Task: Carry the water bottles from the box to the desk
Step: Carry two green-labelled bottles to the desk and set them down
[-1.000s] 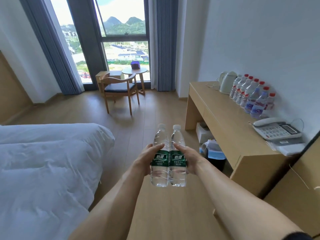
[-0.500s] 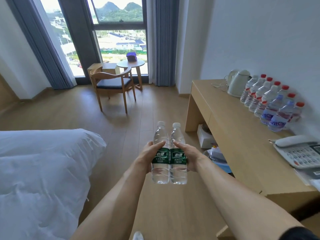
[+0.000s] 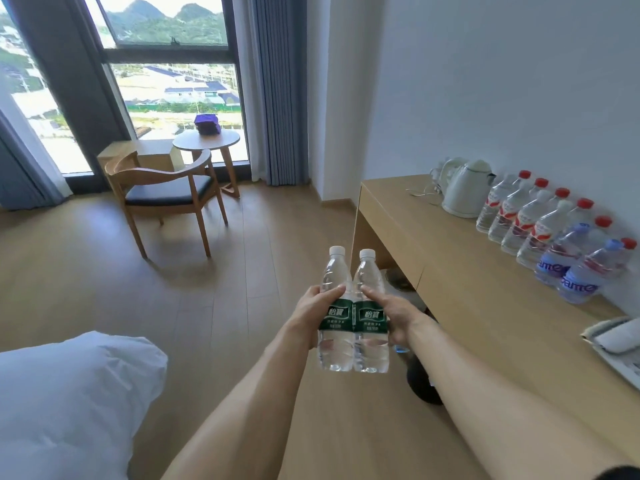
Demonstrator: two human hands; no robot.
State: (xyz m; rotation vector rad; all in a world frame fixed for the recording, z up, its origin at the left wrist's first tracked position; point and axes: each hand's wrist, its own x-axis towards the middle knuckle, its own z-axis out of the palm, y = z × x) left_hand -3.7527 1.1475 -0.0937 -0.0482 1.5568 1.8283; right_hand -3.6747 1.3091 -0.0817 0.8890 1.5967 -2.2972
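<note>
A person carries two green-labelled water bottles toward a hotel-room desk [image 3: 460, 271], the left hand [image 3: 311, 315] wrapped around the left bottle [image 3: 334, 306] and the right hand [image 3: 398, 318] around the right bottle [image 3: 370, 306], fingers curled at label height with both thumbs laid across the shoulders. The pair rides upright, touching side by side, white caps up, held out in front over the wooden floor just short of the desk's near edge. Over the past second the desk has swung closer and larger in view and the bed [image 3: 69, 403] has slid back to the lower left, while the grip on the bottles looks unchanged: the carrier is closing on the drop-off point, not yet setting down. A row of red-capped bottles [image 3: 526, 216] and two blue-capped bottles [image 3: 568, 271] already lines the wall beside a white kettle [image 3: 464, 188], with a telephone [image 3: 616, 341] at the near end; bare desktop in front of that row appears the likeliest landing spot. The box is not in view.
</note>
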